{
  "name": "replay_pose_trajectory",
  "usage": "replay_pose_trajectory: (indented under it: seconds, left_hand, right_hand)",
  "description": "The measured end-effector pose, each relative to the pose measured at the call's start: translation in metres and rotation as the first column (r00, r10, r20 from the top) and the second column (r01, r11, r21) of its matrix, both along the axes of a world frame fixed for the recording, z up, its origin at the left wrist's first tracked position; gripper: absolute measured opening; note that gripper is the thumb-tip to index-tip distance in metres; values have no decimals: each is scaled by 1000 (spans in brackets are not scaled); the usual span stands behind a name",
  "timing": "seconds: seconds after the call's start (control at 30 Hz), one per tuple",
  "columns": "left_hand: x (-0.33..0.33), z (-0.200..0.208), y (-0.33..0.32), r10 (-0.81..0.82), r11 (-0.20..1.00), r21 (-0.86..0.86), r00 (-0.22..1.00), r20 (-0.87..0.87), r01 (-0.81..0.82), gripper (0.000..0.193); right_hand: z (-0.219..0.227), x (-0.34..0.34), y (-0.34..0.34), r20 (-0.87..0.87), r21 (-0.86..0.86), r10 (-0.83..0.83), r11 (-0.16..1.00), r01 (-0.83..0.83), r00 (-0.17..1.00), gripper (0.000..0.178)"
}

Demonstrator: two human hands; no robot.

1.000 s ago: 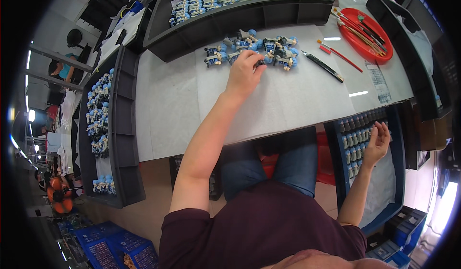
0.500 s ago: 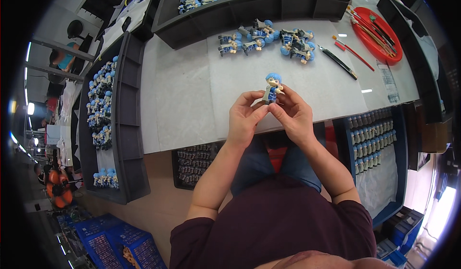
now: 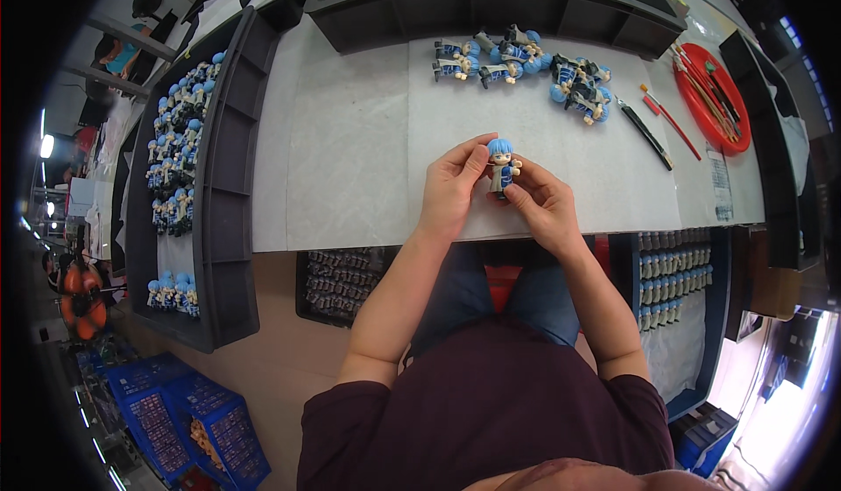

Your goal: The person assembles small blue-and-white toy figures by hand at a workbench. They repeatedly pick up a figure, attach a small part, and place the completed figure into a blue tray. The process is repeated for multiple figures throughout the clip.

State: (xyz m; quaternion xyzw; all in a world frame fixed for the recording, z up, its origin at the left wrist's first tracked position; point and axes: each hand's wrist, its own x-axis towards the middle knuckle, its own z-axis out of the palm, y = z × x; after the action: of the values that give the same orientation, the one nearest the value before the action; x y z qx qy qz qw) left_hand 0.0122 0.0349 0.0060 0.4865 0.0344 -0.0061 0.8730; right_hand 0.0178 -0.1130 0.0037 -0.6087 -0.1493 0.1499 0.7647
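A small figurine with light blue hair and a blue-and-grey outfit is held upright above the near part of the white-covered table. My left hand grips it at the head, thumb and fingers closed on the hair. My right hand pinches its lower body, the thumb near the feet. Beyond my hands lie two loose clusters of matching figurines, one to the left and one to the right, most of them on their sides.
Grey crates of figurines stand at the far side and at the left. At right lie a black pen-like tool, a red-handled brush and a red tray of brushes. Below the table edge sits a blue crate with rows of figurines.
My left hand has shifted from the figurine's lower body up to its head. The figurine has turned slightly. The whole view has swung a little.
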Motion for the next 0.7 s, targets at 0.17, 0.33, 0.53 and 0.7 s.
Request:
replay_pose_trajectory:
  seconds: [0.17, 0.33, 0.53, 0.7]
  left_hand:
    - [1, -4, 3, 14, 997, -70, 1000, -27, -16, 28]
    - [1, -1, 2, 30, 993, -112, 999, -29, -33, 27]
    - [1, 0, 2, 38, 997, -61, 999, -39, -40, 28]
    - [-1, -1, 3, -6, 998, -67, 1000, -15, 5, 29]
  right_hand:
    - [0, -1, 0, -13, -21, -5, 1000, 4, 1000, 40]
    - [8, -2, 1, -48, 22, 21, 1000, -20, 999, 41]
    - [6, -1, -1, -35, 39, 59, 998, -57, 998, 41]
    - [7, 0, -3, -37, 38, 79, 996, -77, 996, 42]
